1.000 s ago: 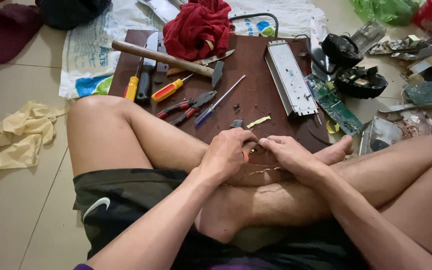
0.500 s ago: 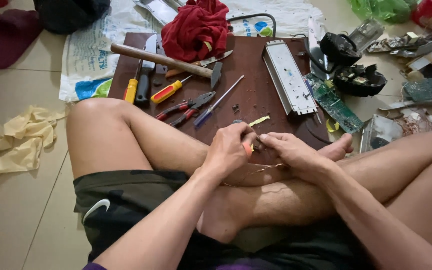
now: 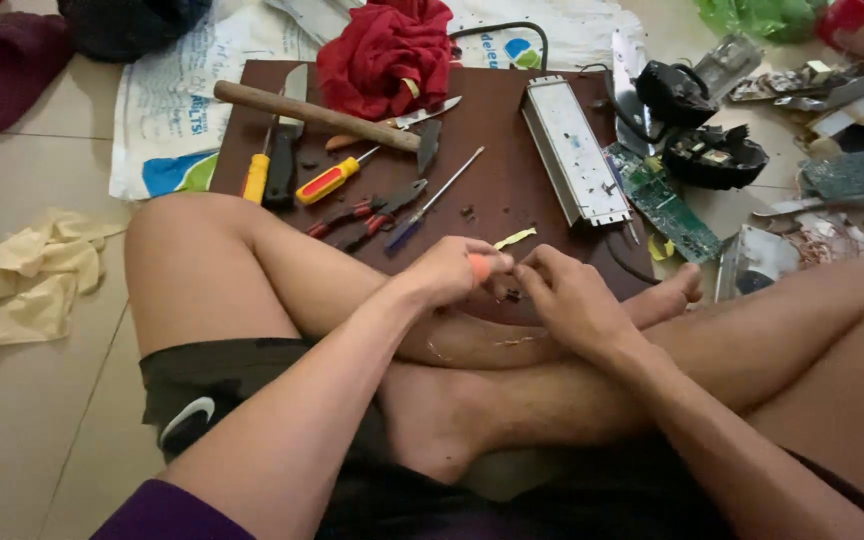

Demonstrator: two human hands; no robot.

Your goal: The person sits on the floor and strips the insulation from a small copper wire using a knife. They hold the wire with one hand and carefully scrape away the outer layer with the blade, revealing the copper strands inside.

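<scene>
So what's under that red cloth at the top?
The red cloth lies on the brown board, over a knife's handle end. Anything else beneath is covered.

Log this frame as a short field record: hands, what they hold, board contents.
left hand: closed on an orange-handled tool
right hand: pinching a small dark part, too small to identify
surface: brown board on the floor
on board: hammer, yellow-red screwdriver, red pliers, blue-handled screwdriver, grey metal casing
beside board: green circuit board
</scene>
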